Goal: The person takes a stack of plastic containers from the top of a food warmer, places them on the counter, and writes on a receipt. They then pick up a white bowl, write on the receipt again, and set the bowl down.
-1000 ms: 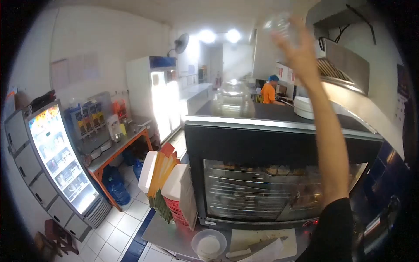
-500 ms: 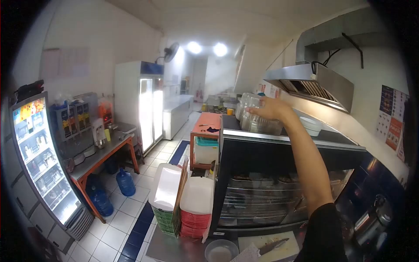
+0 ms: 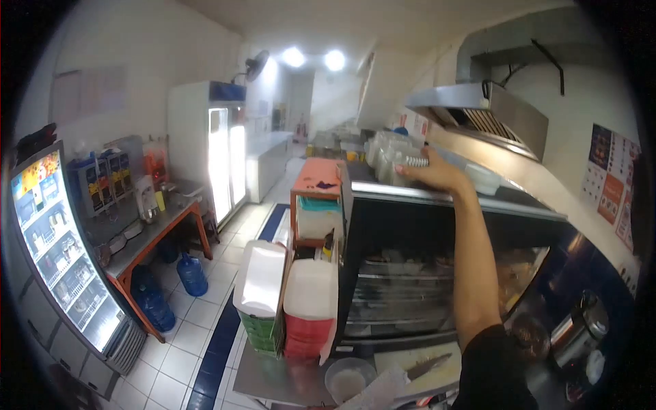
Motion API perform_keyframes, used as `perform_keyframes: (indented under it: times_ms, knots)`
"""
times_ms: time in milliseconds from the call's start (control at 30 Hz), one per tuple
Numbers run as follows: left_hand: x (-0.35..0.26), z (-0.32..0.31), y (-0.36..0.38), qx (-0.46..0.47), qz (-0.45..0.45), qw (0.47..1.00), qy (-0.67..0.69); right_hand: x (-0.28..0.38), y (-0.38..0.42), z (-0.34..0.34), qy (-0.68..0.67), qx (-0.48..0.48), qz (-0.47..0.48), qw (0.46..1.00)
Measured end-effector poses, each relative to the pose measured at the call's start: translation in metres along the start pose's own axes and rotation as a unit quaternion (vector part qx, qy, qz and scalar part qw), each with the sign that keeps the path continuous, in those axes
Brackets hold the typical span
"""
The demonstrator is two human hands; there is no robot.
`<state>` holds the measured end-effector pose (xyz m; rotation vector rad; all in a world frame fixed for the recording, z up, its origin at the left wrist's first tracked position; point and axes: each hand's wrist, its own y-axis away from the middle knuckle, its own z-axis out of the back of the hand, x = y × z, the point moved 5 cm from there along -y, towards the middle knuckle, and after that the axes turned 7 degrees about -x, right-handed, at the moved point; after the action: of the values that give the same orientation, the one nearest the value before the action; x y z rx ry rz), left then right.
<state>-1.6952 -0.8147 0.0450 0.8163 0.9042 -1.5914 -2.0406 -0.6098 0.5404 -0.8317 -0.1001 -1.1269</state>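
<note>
My right hand [image 3: 437, 171] reaches onto the top of the glass-fronted cabinet [image 3: 400, 260], its fingers closed round a small stack of clear plastic containers or lids [image 3: 414, 162]. More clear plastic containers [image 3: 386, 152] stand just left of and behind it. To the right of the hand sits a white container [image 3: 482, 178]. The arm, in a black sleeve, crosses in front of the cabinet's dark frame and glass. My left hand is outside the view.
Stacked green boxes [image 3: 261, 280] and red boxes [image 3: 309, 301] stand left of the cabinet. Below it are a bowl [image 3: 350, 379] and a knife [image 3: 429, 366] on a cutting board [image 3: 393, 361]. A range hood [image 3: 478, 116] hangs above.
My right hand has moved slightly down and toward me, and a ridged stack edge now shows at its fingers. The whole view has shifted slightly.
</note>
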Motion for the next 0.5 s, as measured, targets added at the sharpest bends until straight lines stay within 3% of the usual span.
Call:
perform_keyframes:
  times_ms: [133,233,333,367,467,500]
  knots:
    - [-0.012,0.005,0.002,0.043,0.017,0.999,-0.016,0.002,0.005,0.008,-0.002,0.041,-0.056,0.998]
    - [-0.031,0.013,0.0,0.033,0.016,0.999,-0.013,0.014,0.004,0.026,0.013,0.163,-0.054,0.985]
    - [-0.048,0.018,0.009,-0.015,-0.015,1.0,0.008,0.033,-0.005,0.038,-0.038,0.064,0.022,0.997]
    - [-0.042,0.014,0.008,-0.003,-0.003,1.0,-0.001,0.019,-0.025,0.028,0.028,-0.06,0.024,0.998]
    - [-0.02,0.003,0.019,0.045,0.047,0.997,-0.029,0.023,-0.025,-0.013,0.22,-0.042,-0.007,0.975]
    - [-0.028,0.008,0.015,0.061,0.058,0.996,-0.043,0.012,-0.03,-0.023,0.22,-0.078,0.017,0.972]
